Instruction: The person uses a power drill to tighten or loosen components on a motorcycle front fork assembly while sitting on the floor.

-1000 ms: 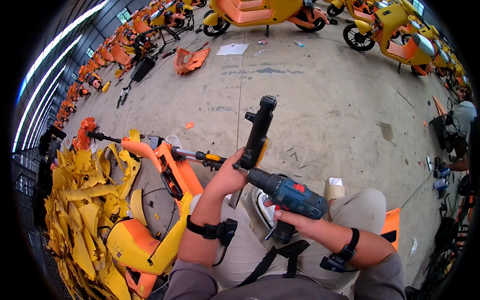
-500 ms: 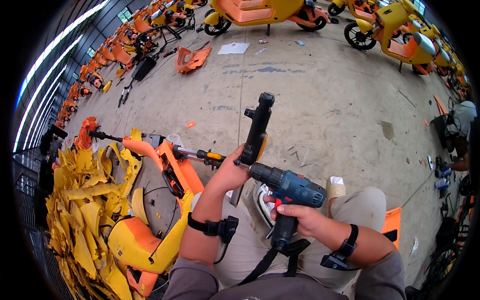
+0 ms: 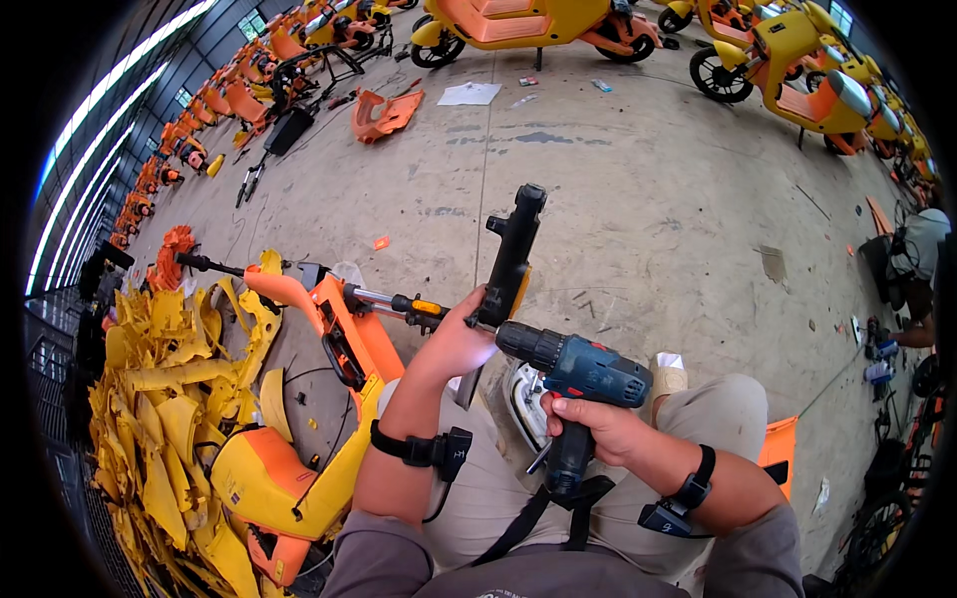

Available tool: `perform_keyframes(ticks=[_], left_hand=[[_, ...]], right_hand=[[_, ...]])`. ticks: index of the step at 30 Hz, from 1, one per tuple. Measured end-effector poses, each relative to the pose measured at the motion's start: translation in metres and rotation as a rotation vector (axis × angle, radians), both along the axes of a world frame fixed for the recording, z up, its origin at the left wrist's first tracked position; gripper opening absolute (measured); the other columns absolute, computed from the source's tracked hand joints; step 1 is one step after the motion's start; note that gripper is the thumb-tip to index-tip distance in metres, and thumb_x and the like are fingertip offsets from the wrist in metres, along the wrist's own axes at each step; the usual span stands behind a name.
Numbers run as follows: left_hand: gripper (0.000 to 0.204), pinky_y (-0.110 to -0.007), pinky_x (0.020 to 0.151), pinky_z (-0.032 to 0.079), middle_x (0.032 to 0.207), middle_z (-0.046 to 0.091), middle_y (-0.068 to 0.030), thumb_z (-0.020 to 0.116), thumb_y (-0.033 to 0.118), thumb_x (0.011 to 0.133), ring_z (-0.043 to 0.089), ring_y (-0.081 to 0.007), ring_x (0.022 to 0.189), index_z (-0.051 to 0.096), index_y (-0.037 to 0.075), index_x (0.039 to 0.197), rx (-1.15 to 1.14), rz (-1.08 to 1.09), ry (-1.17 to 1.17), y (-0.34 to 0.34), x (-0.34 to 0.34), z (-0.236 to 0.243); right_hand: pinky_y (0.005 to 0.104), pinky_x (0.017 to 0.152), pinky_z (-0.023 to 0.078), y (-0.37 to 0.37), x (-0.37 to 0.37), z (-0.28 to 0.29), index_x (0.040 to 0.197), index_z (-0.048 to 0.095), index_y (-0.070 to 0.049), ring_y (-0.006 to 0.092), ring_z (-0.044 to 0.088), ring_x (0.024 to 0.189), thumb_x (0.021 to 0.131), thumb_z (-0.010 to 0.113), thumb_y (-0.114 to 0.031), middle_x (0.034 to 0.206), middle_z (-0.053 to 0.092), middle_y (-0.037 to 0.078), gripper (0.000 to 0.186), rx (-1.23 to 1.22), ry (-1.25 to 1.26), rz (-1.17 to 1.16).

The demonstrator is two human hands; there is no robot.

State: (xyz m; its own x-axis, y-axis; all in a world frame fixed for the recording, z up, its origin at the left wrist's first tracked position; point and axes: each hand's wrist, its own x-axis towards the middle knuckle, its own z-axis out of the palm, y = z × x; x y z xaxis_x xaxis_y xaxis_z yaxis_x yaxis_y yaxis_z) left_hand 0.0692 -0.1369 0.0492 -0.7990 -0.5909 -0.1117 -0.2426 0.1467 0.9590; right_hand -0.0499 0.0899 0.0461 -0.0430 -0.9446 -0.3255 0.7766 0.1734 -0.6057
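A blue and black cordless drill is gripped by my right hand, its fingers wrapped round the handle near the trigger. The chuck points left, its tip meeting a long black part with a yellow-orange reflector on its side. My left hand is closed round the lower end of this part, which stands tilted upright. A bright spot of light falls on the left hand beside the chuck. Just left of it lies an orange and yellow scooter on its side, its fork tubes reaching toward my left wrist.
Broken yellow panels are heaped at the left. An orange body panel and a white sheet lie on the concrete floor. Rows of scooters stand beyond. Another person is at the far right, near scattered parts.
A light now shines on my left hand by the drill's chuck. My right index finger sits closer in over the trigger. Both hands otherwise keep their places.
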Motion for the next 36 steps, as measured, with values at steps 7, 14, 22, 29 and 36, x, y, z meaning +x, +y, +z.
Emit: perform_keyframes(ticks=[7, 14, 22, 29, 36], left_hand=[[0.063, -0.025, 0.090, 0.049, 0.108, 0.065, -0.0020, 0.072, -0.006, 0.083, 0.059, -0.0089, 0.098, 0.049, 0.004, 0.141, 0.020, 0.065, 0.012, 0.002, 0.001, -0.007], [0.047, -0.026, 0.081, 0.049, 0.096, 0.063, -0.0008, 0.072, -0.004, 0.084, 0.056, -0.0097, 0.089, 0.056, 0.007, 0.126, 0.014, 0.012, 0.021, 0.004, -0.003, 0.002], [0.045, -0.028, 0.079, 0.048, 0.094, 0.060, -0.0060, 0.076, 0.002, 0.085, 0.054, -0.0154, 0.085, 0.054, 0.005, 0.124, -0.215, -0.037, 0.046, -0.005, 0.005, -0.003], [0.047, -0.028, 0.081, 0.049, 0.098, 0.061, -0.0050, 0.076, 0.003, 0.085, 0.055, -0.0157, 0.087, 0.054, 0.005, 0.126, -0.198, -0.088, 0.059, -0.002, 0.003, 0.011], [0.060, -0.025, 0.088, 0.047, 0.110, 0.063, -0.0024, 0.069, -0.010, 0.081, 0.058, -0.0106, 0.099, 0.054, 0.005, 0.137, -0.067, -0.086, 0.037, 0.001, 0.000, 0.009]], right_hand=[[0.0339, 0.081, 0.052, 0.002, 0.001, -0.003, 0.106, 0.062, -0.004, 0.0128, 0.059, 0.075, 0.094, 0.067, -0.019, 0.094, 0.061, 0.002, 0.019, 0.058, -0.174, 0.017], [0.0356, 0.080, 0.053, 0.008, -0.003, 0.001, 0.123, 0.055, -0.005, 0.0113, 0.059, 0.076, 0.096, 0.063, -0.020, 0.098, 0.060, 0.000, 0.032, 0.089, -0.533, 0.075], [0.0362, 0.080, 0.050, 0.007, -0.003, 0.003, 0.125, 0.052, -0.003, 0.0105, 0.056, 0.072, 0.096, 0.062, -0.018, 0.095, 0.059, -0.001, 0.034, 0.135, -0.696, 0.113], [0.0362, 0.079, 0.053, 0.011, -0.003, 0.001, 0.128, 0.052, -0.001, 0.0102, 0.058, 0.073, 0.097, 0.062, -0.020, 0.099, 0.062, 0.001, 0.038, 0.084, -0.761, 0.127], [0.0302, 0.076, 0.049, 0.005, -0.008, 0.008, 0.105, 0.062, -0.002, 0.0118, 0.058, 0.072, 0.094, 0.064, -0.018, 0.086, 0.062, 0.003, 0.019, 0.002, 0.088, 0.046]])
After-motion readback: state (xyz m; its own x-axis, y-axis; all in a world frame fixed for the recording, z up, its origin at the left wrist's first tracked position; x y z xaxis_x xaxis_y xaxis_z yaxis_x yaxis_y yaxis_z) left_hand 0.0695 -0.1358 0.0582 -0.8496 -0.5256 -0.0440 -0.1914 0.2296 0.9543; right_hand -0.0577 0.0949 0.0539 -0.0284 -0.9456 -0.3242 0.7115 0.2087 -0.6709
